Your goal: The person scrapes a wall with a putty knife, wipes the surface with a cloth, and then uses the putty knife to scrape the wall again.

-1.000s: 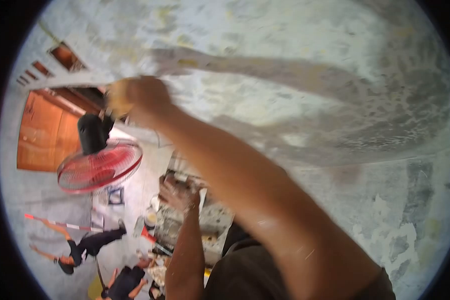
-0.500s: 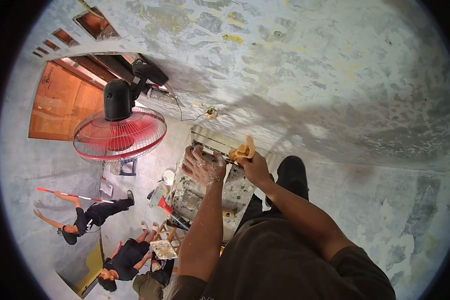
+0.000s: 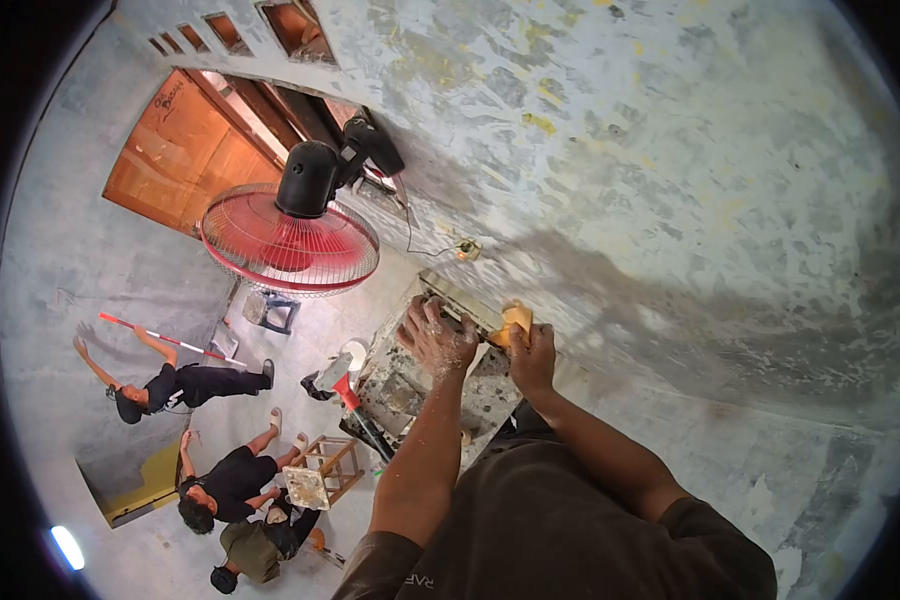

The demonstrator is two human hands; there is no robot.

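My left hand (image 3: 437,340), coated in white dust, lies with its fingers apart over a dark strip along the far edge of a plaster-spattered table (image 3: 385,350). Just right of it, my right hand (image 3: 533,362) is closed around a crumpled yellow-tan sheet (image 3: 513,320); whether it is cloth or sandpaper I cannot make out. Part of the sheet sticks up above my fingers and its lower part is hidden. Left of my left forearm, a tool with a flat grey head and a red and black handle (image 3: 348,393) lies across the table's edge.
A fan with a red rim (image 3: 290,240) juts from the patchy wall (image 3: 620,130), its cord running to a socket (image 3: 467,249). Below stand a wooden stool (image 3: 308,488) and a blue stool (image 3: 270,311). One person (image 3: 205,385) holds a red-and-white pole; others (image 3: 240,485) are nearby.
My view has turned, so the room appears tilted and the fan sits farther right. My right hand still grips the yellow-tan sheet, which now stands up less. My left hand stays at the table's far edge.
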